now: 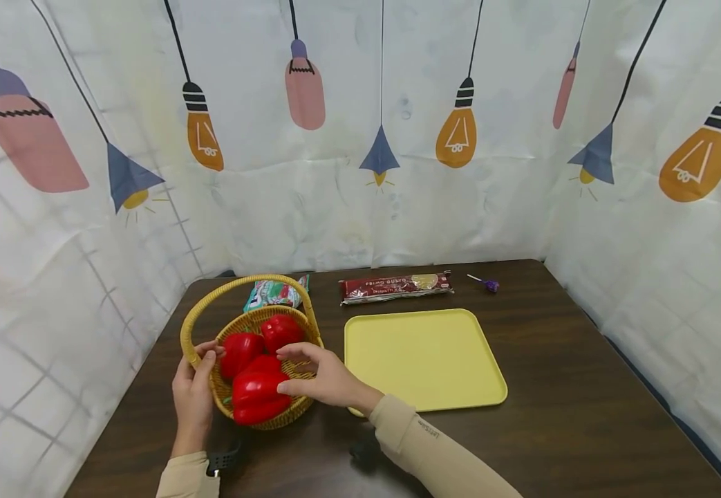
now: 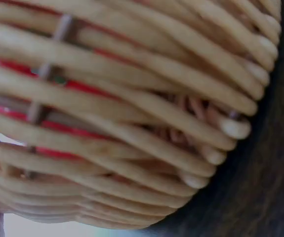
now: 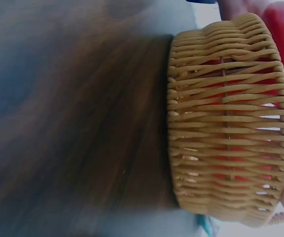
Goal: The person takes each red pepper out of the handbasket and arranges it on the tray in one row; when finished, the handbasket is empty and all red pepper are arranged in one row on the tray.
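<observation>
A wicker basket [image 1: 301,404] with a tall handle stands at the left of the table, holding several red bell peppers [image 1: 281,330]. My left hand [image 1: 193,398] grips its left rim by the foot of the handle. Over the basket's right side is my right hand [image 1: 325,379], thumb and fingers spread apart in a curve. Its thumb tip overlaps the right edge of the front bell pepper [image 1: 259,398], which rises over the near rim. Basket weave [image 2: 107,103] fills the left wrist view, with red showing through. In the right wrist view the basket wall [image 3: 228,123] appears sideways.
A yellow tray [image 1: 422,360] lies right of the basket. Behind it are a long dark red snack packet [image 1: 397,287] and a purple lollipop [image 1: 491,285]. A green patterned packet [image 1: 273,293] lies behind the basket. White curtains [image 1: 348,221] surround the dark wooden table [image 1: 584,387].
</observation>
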### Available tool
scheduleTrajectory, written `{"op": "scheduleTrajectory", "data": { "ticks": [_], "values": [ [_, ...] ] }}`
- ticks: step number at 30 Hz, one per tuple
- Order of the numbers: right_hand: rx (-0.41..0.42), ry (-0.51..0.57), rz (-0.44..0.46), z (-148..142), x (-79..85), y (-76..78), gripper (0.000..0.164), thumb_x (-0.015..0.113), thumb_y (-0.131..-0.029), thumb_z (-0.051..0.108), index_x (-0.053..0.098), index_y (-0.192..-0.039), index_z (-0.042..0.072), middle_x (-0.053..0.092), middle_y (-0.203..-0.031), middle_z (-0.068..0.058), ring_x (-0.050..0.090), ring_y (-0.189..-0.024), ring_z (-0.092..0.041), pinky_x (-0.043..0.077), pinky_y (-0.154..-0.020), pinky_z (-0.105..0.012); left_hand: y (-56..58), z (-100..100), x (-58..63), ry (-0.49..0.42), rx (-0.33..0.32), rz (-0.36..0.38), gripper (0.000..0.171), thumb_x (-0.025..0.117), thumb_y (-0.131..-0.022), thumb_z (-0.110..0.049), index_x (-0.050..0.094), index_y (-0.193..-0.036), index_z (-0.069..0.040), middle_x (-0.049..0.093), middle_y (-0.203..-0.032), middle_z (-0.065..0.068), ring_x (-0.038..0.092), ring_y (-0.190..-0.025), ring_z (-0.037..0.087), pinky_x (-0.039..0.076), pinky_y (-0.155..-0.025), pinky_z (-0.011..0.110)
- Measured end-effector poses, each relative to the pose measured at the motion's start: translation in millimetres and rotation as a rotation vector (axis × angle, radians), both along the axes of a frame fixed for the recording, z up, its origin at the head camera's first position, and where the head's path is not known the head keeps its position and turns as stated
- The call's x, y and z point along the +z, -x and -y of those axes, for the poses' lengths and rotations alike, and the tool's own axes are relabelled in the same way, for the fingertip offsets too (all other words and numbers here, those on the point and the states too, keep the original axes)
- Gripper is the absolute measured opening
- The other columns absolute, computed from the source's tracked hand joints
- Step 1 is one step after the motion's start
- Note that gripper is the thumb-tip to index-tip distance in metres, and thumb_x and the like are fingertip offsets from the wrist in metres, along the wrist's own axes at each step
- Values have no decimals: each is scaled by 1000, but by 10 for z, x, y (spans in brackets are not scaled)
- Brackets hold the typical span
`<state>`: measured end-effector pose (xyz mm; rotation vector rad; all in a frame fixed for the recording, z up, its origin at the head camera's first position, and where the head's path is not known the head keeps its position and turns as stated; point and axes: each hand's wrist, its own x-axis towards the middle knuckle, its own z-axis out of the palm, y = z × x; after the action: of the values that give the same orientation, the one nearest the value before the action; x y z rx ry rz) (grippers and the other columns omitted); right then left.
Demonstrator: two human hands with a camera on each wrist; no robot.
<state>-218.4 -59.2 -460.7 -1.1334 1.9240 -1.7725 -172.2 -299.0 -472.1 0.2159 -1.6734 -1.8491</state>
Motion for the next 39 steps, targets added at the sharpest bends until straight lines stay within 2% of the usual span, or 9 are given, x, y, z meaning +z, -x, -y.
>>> {"op": "scheduleTrajectory", "data": {
  "ticks": [4, 8, 12, 17, 20, 23, 28, 33, 39],
  "values": [
    [32, -68, -9, 69, 27, 54, 54, 70, -88, 29, 51, -137, 15, 55, -137, -6, 52, -123, -28, 47, -96, -29, 7, -7, -45, -2, -53, -96, 36, 46, -104, -16, 52, -128, 10, 66, -104, 4, 58, -104, 15, 41, -94, 22],
    [55, -167, -28, 125, 64, 75, 57, 72, -85, 30, 51, -138, 21, 55, -135, 6, 50, -121, -16, 47, -93, -25, 20, -2, -89, -61, -124, -262, 44, 37, -106, -23, 49, -128, 14, 66, -104, 9, 55, -104, 20, 39, -94, 26],
    [81, -228, -65, 168, 79, 86, 60, 74, -83, 30, 51, -138, 21, 54, -133, 12, 48, -118, -5, 46, -94, -25, 51, 21, -149, -51, -107, -329, 43, 36, -107, -20, 51, -118, 18, 67, -94, 10, 56, -95, 20, 39, -89, 26],
    [105, -287, -77, 224, 77, 85, 61, 75, -82, 31, 50, -138, 23, 54, -130, 13, 47, -113, 0, 46, -92, -23, 109, 84, -169, 163, 83, -170, 31, 44, -104, -10, 55, -100, 19, 63, -75, 4, 59, -75, 12, 45, -73, 20],
    [99, -330, -93, 259, 71, 80, 61, 75, -82, 33, 50, -137, 27, 54, -128, 14, 48, -111, 0, 48, -87, -22, 156, 129, -150, 244, 151, -61, 28, 52, -101, -9, 58, -90, 16, 62, -68, 4, 59, -65, 10, 47, -63, 18],
    [84, -348, -111, 288, 65, 75, 61, 75, -82, 36, 49, -137, 29, 55, -127, 14, 49, -110, 0, 49, -84, -21, 219, 155, -133, 263, 141, -32, 29, 57, -98, -9, 57, -84, 16, 61, -65, 8, 58, -60, 13, 46, -58, 18],
    [65, -335, -124, 303, 65, 69, 63, 74, -81, 38, 48, -138, 28, 54, -128, 14, 50, -109, -1, 49, -83, -21, 289, 139, -95, 257, 106, -75, 31, 56, -97, -7, 54, -76, 16, 57, -62, 12, 54, -58, 16, 45, -56, 21],
    [51, -294, -109, 289, 69, 59, 65, 75, -81, 35, 47, -139, 28, 53, -130, 13, 49, -112, -1, 49, -84, -22, 233, 72, -9, 192, 102, -95, 28, 58, -96, -5, 54, -78, 17, 59, -63, 8, 56, -58, 16, 47, -56, 20],
    [20, -231, -53, 240, 63, 36, 68, 76, -81, 31, 44, -142, 27, 51, -132, 11, 48, -113, -3, 50, -84, -24, 121, -40, 95, 205, 135, -48, 27, 59, -96, -7, 56, -86, 19, 61, -65, 7, 59, -60, 12, 46, -59, 19]
  ]
}}
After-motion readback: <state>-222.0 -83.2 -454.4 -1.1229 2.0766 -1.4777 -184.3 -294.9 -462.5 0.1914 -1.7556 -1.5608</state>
